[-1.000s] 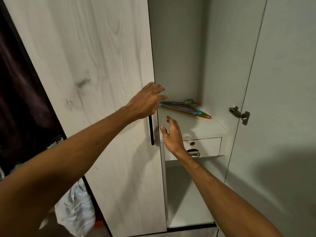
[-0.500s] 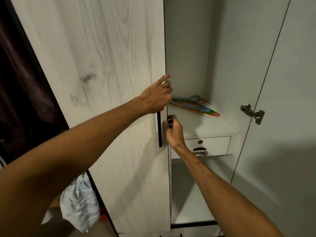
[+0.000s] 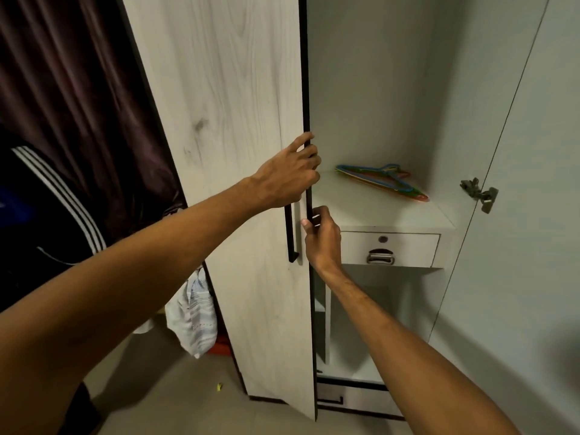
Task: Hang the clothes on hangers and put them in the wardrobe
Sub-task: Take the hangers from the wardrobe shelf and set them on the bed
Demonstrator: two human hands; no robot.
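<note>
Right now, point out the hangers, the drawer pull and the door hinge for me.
hangers (image 3: 367,178), head view, on the stacked coloured bars.
drawer pull (image 3: 380,259), head view, on its metal loop.
door hinge (image 3: 477,193), head view, on its metal arm.

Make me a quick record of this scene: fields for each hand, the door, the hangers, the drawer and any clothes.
left hand: grips the edge of the door
right hand: grips the same edge, lower down
door: partly open
hangers: coloured stack, lying flat on the shelf
drawer: closed, just under the shelf
cloth: white, low down left of the door, not on a hanger
</note>
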